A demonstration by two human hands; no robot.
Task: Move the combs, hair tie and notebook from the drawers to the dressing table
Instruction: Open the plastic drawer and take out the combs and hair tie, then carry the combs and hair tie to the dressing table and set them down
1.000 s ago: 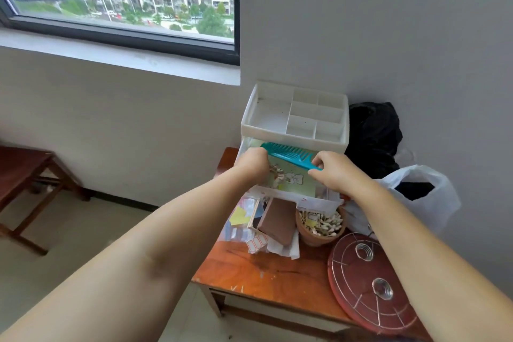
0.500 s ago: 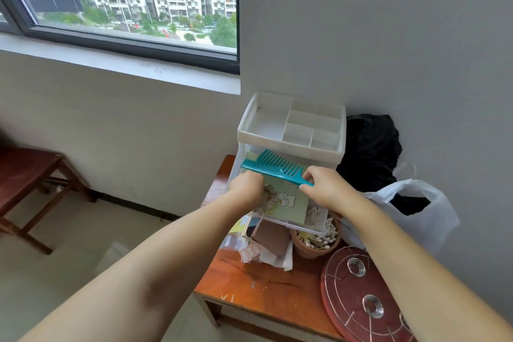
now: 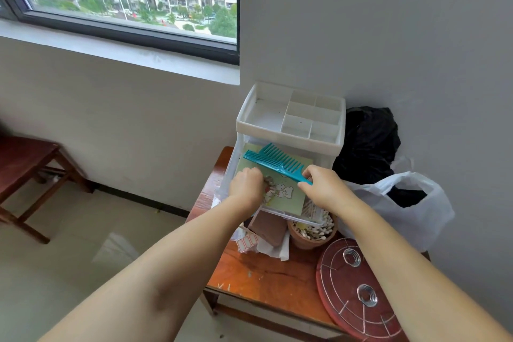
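Lifted further out of the drawer since a second ago: teal comb, now tilted above the notebook.

Held by its handle end in the right hand (image 3: 323,191), fingers closed around it, teal comb (image 3: 273,161) angled up and left, teeth pointing away, so as to clear the open clear drawer (image 3: 294,216); pressed down on the green notebook (image 3: 280,189) with the left hand (image 3: 246,185), fingers curled onto the cover (probably to pin or start gathering it); notebook lying inside the pulled-out drawer under the white organiser tray (image 3: 288,119); no hair tie or second comb visible; wooden counter (image 3: 263,280) below crowded with a pot of cotton swabs (image 3: 312,233) and a red round lid (image 3: 358,289).
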